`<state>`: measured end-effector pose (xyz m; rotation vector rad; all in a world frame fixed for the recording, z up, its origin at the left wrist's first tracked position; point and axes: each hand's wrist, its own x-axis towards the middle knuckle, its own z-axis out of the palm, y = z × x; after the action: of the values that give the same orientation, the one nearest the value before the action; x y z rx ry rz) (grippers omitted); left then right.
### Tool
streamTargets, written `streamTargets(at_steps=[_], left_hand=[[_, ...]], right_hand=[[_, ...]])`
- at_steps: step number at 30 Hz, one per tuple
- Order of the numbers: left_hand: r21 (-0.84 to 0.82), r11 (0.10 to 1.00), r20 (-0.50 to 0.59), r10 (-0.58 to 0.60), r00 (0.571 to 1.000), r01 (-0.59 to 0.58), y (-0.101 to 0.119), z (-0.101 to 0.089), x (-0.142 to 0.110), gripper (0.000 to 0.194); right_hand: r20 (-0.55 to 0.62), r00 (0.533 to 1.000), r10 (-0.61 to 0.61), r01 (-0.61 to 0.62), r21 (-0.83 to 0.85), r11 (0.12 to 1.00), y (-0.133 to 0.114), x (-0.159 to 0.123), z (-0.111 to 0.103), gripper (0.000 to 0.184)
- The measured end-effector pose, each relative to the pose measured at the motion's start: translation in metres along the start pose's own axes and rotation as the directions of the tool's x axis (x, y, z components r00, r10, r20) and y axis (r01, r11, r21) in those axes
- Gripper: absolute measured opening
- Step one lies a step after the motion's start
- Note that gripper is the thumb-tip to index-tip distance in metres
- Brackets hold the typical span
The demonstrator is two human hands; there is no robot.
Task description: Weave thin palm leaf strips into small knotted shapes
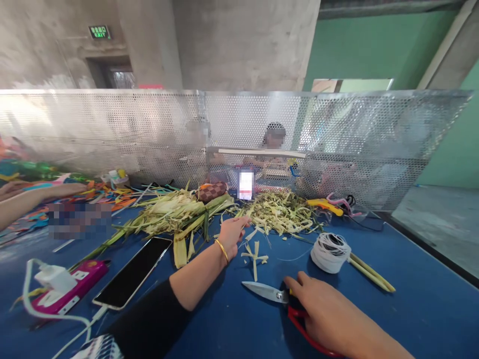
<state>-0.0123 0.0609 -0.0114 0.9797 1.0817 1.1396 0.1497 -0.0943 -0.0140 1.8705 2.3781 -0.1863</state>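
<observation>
My right hand (322, 304) is closed round the red handles of a pair of scissors (264, 290), low over the blue table. The blades point left and lie together. My left hand (231, 234), with a gold bangle (221, 251) at the wrist, reaches forward with its fingertips pinched; what they hold, if anything, is too small to make out. Just beyond it spreads a heap of shredded pale-green plant strips (280, 213). A small cross-shaped piece of pale strips (255, 259) lies between my hands, with small scraps around it.
Left stand longer dried leaves (164, 217), a phone (133, 271) on a charging cable and a magenta power strip (71, 286). Right are a spool of white cord (331, 253), two pale sticks (372, 273) and a yellow-handled tool (325, 206). A perforated metal screen (157, 134) borders the table; another person's arm (41, 197) is far left.
</observation>
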Motion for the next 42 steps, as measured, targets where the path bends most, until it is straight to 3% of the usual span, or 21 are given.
streamTargets(at_steps=[3, 8, 10, 12, 15, 17, 24, 29, 37, 42], left_hand=[[0.006, 1.0, 0.015, -0.009, 1.0, 0.009, 0.003, 0.006, 0.012, 0.019], [0.031, 0.999, 0.031, 0.01, 0.999, -0.011, 0.005, 0.006, 0.026, 0.017], [0.05, 0.999, 0.024, 0.02, 1.0, -0.021, 0.003, 0.004, 0.029, 0.017], [0.071, 0.997, 0.019, 0.025, 1.0, -0.026, 0.0, 0.003, 0.031, 0.019], [0.106, 0.994, 0.016, 0.031, 0.999, -0.032, -0.004, 0.005, 0.031, 0.022], [0.131, 0.991, 0.022, 0.038, 0.999, -0.041, -0.006, 0.007, 0.029, 0.023], [0.207, 0.972, 0.091, 0.09, 0.992, -0.107, -0.01, 0.017, 0.018, 0.027], [0.272, 0.947, 0.17, 0.13, 0.977, -0.173, -0.012, 0.023, 0.007, 0.024], [0.384, 0.893, 0.291, 0.122, 0.949, -0.232, -0.014, 0.028, -0.006, 0.025], [0.423, 0.874, 0.315, 0.104, 0.943, -0.238, -0.019, 0.028, -0.003, 0.029]], right_hand=[[0.027, 1.0, 0.008, -0.011, 0.085, 0.996, 0.005, -0.004, -0.002, 0.073], [0.071, 0.997, -0.006, -0.026, 0.434, 0.9, 0.023, -0.013, -0.013, 0.055], [0.155, 0.987, 0.03, -0.119, 0.604, 0.788, 0.031, -0.014, -0.014, 0.059], [0.244, 0.969, 0.043, -0.221, 0.772, 0.597, 0.036, -0.012, -0.012, 0.066], [0.179, 0.982, 0.067, -0.191, 0.937, 0.291, 0.034, -0.005, -0.005, 0.066], [0.113, 0.983, 0.147, -0.143, 0.967, 0.213, 0.031, -0.001, -0.002, 0.06], [-0.041, 0.913, 0.406, -0.034, 0.984, 0.175, 0.034, 0.01, 0.002, 0.059], [-0.089, 0.929, 0.359, 0.011, 0.977, 0.214, 0.037, 0.014, 0.007, 0.056], [-0.066, 0.917, 0.394, -0.005, 0.984, 0.177, 0.036, 0.022, 0.017, 0.054], [-0.088, 0.902, 0.422, -0.004, 0.977, 0.214, 0.034, 0.03, 0.022, 0.049]])
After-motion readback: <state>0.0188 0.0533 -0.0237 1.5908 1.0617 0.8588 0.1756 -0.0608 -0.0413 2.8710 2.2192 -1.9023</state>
